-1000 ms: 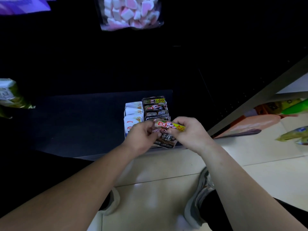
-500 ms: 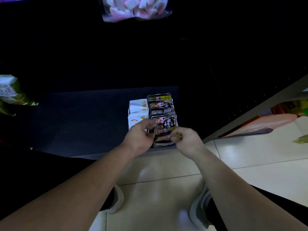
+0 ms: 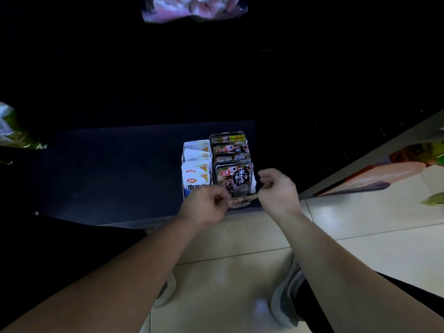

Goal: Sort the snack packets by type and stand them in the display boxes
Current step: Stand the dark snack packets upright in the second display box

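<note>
Here both forearms stretch forward; the left hand (image 3: 206,205) and right hand (image 3: 279,191) each pinch one end of a snack packet (image 3: 242,201) held flat just before the standing dark packets (image 3: 234,177).

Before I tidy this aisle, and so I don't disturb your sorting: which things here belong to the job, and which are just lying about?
Job: held packet, pinched by left hand and right hand; dark packets and white packets standing in rows.
Lying about: pink marshmallow bag above; green packet far left; orange bag at right.
</note>
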Action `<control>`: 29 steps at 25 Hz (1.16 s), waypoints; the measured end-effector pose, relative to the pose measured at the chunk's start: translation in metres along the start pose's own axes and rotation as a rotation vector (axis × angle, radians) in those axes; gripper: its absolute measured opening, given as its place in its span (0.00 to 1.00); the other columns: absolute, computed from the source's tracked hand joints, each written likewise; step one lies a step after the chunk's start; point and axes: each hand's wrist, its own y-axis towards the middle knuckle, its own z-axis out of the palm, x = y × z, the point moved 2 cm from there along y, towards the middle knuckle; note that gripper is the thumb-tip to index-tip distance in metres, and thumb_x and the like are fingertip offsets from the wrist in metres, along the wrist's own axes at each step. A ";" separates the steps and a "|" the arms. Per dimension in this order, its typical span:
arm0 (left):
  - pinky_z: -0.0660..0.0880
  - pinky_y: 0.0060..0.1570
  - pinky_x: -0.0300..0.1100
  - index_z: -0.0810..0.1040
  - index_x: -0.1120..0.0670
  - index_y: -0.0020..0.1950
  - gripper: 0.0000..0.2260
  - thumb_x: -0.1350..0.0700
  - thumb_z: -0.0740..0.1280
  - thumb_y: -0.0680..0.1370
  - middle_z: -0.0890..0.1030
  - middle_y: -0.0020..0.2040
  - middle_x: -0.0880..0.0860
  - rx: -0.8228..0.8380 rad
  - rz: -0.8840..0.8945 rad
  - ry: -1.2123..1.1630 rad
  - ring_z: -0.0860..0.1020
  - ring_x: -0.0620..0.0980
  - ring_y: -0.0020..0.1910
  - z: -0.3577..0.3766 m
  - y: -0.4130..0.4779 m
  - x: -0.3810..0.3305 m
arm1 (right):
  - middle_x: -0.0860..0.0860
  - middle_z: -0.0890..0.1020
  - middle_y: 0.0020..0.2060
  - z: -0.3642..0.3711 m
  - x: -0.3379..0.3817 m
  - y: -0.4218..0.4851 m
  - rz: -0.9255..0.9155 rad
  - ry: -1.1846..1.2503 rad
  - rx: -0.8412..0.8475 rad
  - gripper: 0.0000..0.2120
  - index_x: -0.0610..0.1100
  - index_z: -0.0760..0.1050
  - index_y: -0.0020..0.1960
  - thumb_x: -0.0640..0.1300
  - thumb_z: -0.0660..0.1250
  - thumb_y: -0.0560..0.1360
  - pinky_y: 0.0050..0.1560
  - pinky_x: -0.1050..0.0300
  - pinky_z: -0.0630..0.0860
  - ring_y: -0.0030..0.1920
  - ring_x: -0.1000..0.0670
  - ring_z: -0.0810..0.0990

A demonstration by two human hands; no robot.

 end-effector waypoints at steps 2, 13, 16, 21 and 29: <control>0.79 0.43 0.39 0.82 0.43 0.38 0.08 0.54 0.73 0.75 0.84 0.38 0.43 0.035 0.007 -0.016 0.83 0.45 0.41 0.001 -0.002 0.002 | 0.49 0.82 0.55 -0.008 0.010 0.013 -0.026 -0.045 0.038 0.20 0.44 0.80 0.64 0.33 0.65 0.74 0.62 0.57 0.75 0.58 0.50 0.80; 0.79 0.43 0.41 0.83 0.46 0.40 0.06 0.57 0.73 0.76 0.84 0.38 0.44 -0.013 -0.011 -0.104 0.82 0.46 0.41 0.003 -0.004 0.001 | 0.55 0.75 0.47 0.029 0.014 0.051 -0.094 -0.247 0.219 0.09 0.57 0.80 0.45 0.47 0.79 0.71 0.52 0.50 0.81 0.49 0.50 0.79; 0.78 0.41 0.40 0.83 0.46 0.40 0.08 0.57 0.73 0.76 0.84 0.37 0.45 -0.045 -0.020 -0.129 0.81 0.45 0.39 0.004 -0.002 0.005 | 0.55 0.78 0.45 0.026 0.007 0.051 -0.096 -0.306 0.193 0.07 0.56 0.80 0.40 0.48 0.77 0.73 0.50 0.53 0.79 0.48 0.51 0.80; 0.75 0.39 0.36 0.84 0.51 0.41 0.05 0.58 0.73 0.77 0.84 0.36 0.45 -0.059 -0.066 -0.229 0.79 0.40 0.35 0.004 -0.001 0.003 | 0.50 0.84 0.43 0.010 0.017 0.045 -0.029 0.076 0.097 0.05 0.50 0.78 0.44 0.45 0.70 0.79 0.45 0.56 0.76 0.47 0.47 0.82; 0.74 0.34 0.42 0.80 0.48 0.52 0.04 0.56 0.66 0.82 0.82 0.39 0.54 -0.186 -0.242 -0.549 0.77 0.52 0.35 -0.017 0.008 -0.034 | 0.49 0.81 0.39 -0.007 0.035 0.022 -0.122 0.186 0.341 0.03 0.47 0.82 0.45 0.42 0.75 0.76 0.44 0.57 0.75 0.39 0.53 0.77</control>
